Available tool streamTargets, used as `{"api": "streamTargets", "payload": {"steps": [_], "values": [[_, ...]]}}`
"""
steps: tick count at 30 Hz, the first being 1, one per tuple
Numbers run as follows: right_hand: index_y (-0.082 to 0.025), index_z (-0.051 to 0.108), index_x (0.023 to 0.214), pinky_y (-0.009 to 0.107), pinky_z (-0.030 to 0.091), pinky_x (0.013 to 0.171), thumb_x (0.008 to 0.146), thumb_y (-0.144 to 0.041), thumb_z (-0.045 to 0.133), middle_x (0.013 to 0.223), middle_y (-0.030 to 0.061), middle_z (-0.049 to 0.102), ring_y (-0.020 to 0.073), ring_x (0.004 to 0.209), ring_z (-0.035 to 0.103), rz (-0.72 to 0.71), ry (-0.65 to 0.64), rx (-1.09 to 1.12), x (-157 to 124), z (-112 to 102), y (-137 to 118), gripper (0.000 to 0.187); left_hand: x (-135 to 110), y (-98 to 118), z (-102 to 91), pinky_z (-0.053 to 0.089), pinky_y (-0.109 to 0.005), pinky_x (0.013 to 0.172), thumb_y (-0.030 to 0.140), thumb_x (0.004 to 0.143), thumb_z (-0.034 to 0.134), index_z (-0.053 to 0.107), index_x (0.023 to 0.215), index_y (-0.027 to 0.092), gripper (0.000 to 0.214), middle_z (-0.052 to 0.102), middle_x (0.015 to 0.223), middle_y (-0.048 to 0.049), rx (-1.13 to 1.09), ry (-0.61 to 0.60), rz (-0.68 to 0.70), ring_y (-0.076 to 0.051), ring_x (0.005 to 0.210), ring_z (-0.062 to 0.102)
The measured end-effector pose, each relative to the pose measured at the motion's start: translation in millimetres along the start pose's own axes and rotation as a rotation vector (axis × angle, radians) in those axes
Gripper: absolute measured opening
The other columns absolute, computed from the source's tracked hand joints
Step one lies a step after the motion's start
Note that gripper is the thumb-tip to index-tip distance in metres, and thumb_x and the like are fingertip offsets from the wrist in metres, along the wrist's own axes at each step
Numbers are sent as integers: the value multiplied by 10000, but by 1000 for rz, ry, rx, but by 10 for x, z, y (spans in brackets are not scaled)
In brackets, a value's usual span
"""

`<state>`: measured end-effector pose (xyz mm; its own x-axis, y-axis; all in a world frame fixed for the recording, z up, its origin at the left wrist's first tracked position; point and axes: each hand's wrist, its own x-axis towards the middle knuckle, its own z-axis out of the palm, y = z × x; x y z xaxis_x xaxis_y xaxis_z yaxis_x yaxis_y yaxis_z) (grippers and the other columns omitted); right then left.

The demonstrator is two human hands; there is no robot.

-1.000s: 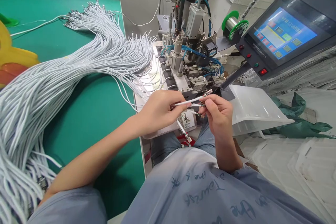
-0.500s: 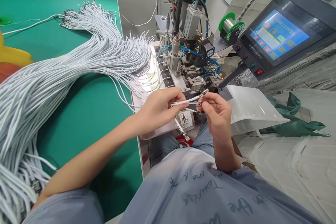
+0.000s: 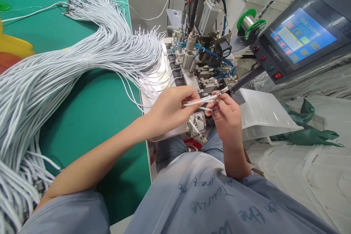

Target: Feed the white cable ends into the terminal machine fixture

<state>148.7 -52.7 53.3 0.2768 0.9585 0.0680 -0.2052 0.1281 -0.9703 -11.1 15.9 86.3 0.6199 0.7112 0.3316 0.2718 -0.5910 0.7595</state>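
Several white cables (image 3: 203, 99) with small metal connectors at their ends are pinched in my left hand (image 3: 174, 109), in front of the machine. The fingers of my right hand (image 3: 227, 113) are bent closed around the connector ends, touching them from the right. One cable end (image 3: 197, 130) hangs lower, below my left hand, its metal plug pointing down to the right. Which connector my right fingertips press on is partly hidden. A large bundle of white cables (image 3: 82, 60) lies across the green table on my left, its nearest strands running to behind my left hand.
A bench machine (image 3: 189, 58) with cylinders and blue air tubes stands straight ahead. Right of it are a spool of wire (image 3: 247, 23) and a tilted control screen (image 3: 304, 36). A translucent plastic bin (image 3: 270, 111) sits right of my right hand. The green mat (image 3: 109, 146) covers the table.
The view has shifted slightly, so the machine and screen appear further right. The connector ends in my hands have moved slightly right, and my right fingers have changed their hold on them.
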Motion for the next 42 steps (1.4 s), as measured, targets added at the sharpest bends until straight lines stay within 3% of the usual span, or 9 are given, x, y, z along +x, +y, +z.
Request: {"api": "streamTargets", "payload": {"steps": [7,17,24,36,42], "values": [[-226,604,941,234,461,553,783,-263,621,681,-30,586,88,585,546,-42,5,-2,-44,26,13,163,-10,-16,21,274,-190,465,260,832,538,565,644,144,222,464,507,46,-23,63,-28,-55,489,347],[-241,557,1044,239,464,540,771,-316,614,706,-30,571,91,579,541,14,13,5,-19,57,12,288,1,-4,35,262,-194,456,243,826,532,579,621,136,236,456,495,46,-34,73,-47,-48,473,293],[-240,462,1229,274,510,598,716,-434,688,706,-26,623,120,610,580,63,-112,-68,-82,109,38,594,-3,-59,90,242,-198,446,234,827,521,588,640,141,219,473,511,41,-13,96,-61,-50,472,286],[-240,410,1284,278,523,617,766,-388,645,729,-15,654,137,627,626,126,-57,-89,-103,166,39,587,-5,-85,117,205,-218,450,257,850,505,589,632,143,260,463,494,36,33,93,-64,-54,465,274],[-236,481,1182,281,505,590,795,-406,604,687,-22,609,134,620,587,131,-183,-110,-224,41,-50,440,3,-81,100,221,-230,467,257,860,496,565,605,153,284,405,466,48,83,155,-49,-61,459,274]]}}
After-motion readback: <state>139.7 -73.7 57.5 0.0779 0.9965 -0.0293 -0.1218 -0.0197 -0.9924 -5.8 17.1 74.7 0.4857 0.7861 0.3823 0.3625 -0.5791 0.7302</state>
